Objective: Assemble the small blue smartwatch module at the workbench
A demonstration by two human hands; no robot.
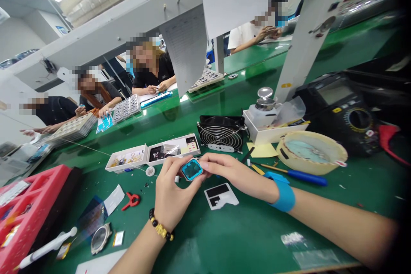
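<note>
Above the green bench mat, centre of view: both hands are met on one small part.
Held part: one blue-framed watch case [192,169] with a dark square screen is pinched between the two hands, clear of the green bench mat [244,235].
Left hand [171,197]: closed around the case from the left, fingers curled at its edge; one black-and-gold bead bracelet [160,227] is worn at the wrist.
Right hand [233,172]: fingertips closed on the right edge of the case; one blue wrist strap [282,195] is worn.
Parts trays: two white open trays [154,156] are set side by side just behind the hands.
Fan: one black cooling fan [221,132] with a wire grille stands behind the trays.
Dispenser: one metal-topped bottle [265,105] sits in a white box, right of the fan.
Tape: one broad roll [311,150] lies flat, right of the hands.
Pen tool: one blue-handled tool [297,175] lies in front of the roll.
Meter: one black multimeter [343,111] sits at the far right.
Clip: one red clip [131,200] lies left of the left hand.
Watch body: one silver round case [100,238] lies at lower left, near one pink tray [32,205].
Card: one black-and-white card [221,196] lies under the hands.
Co-workers: four persons are counted at the far side of the bench, with stacked grid trays [126,108] before them.
</note>
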